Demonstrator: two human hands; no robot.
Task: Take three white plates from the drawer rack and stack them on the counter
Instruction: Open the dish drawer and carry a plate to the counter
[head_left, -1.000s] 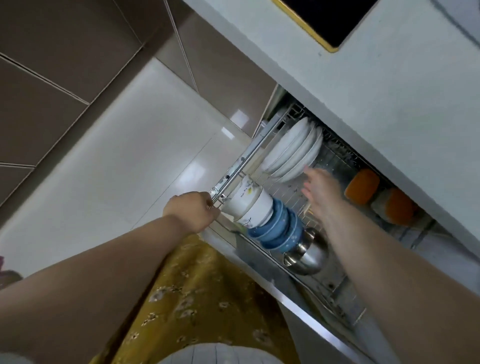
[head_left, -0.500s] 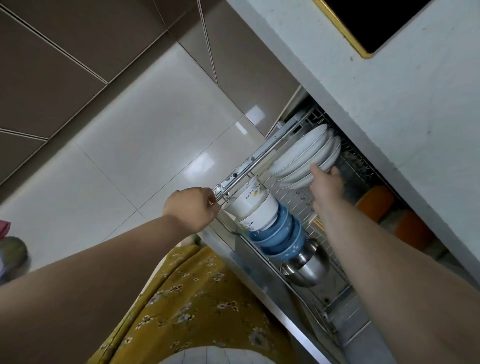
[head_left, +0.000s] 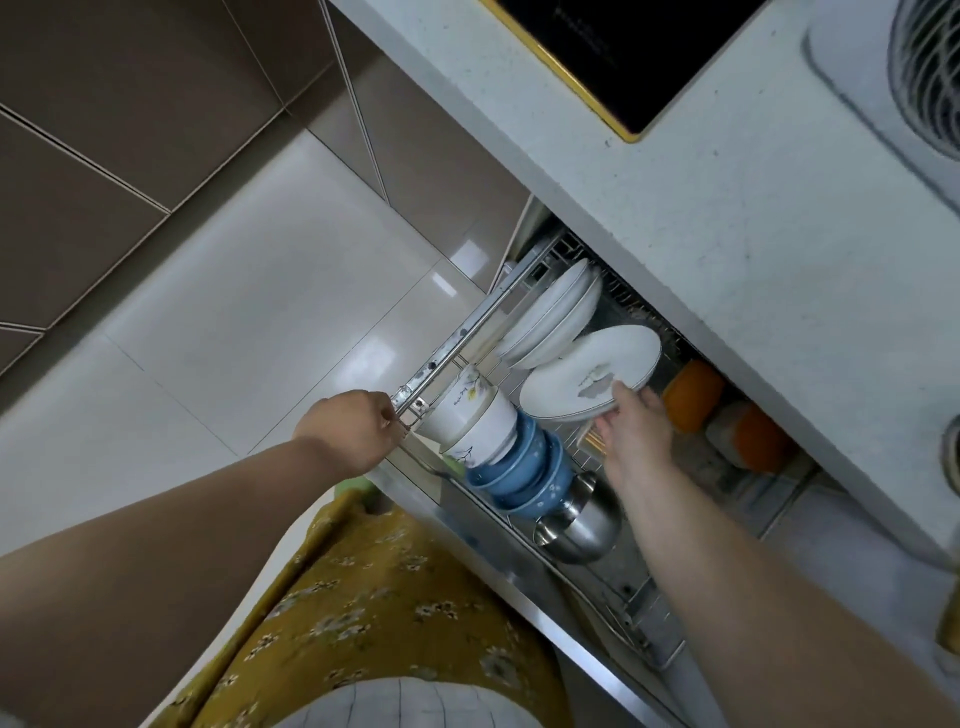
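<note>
Right hand (head_left: 631, 428) pinching one white plate (head_left: 589, 375) by its rim, left hand (head_left: 349, 432) clenched on drawer rail (head_left: 454, 340) — could slip, could clip the counter (head_left: 727, 234) edge overhead.

Counts, drawer rack: one white round plate with a thin dark rim line (head_left: 592, 375) is sitting clear of the row. Three more white plates on edge (head_left: 551, 318) are showing in the rack, maybe more hidden behind. Two white printed ceramic bowls (head_left: 470, 415) are nesting, three blue ceramic bowls (head_left: 522, 470) are nesting beside them, one shiny steel bowl (head_left: 584, 525) is lying next. Two orange rounded items (head_left: 691, 395) are sitting under the counter edge; type unclear.
</note>
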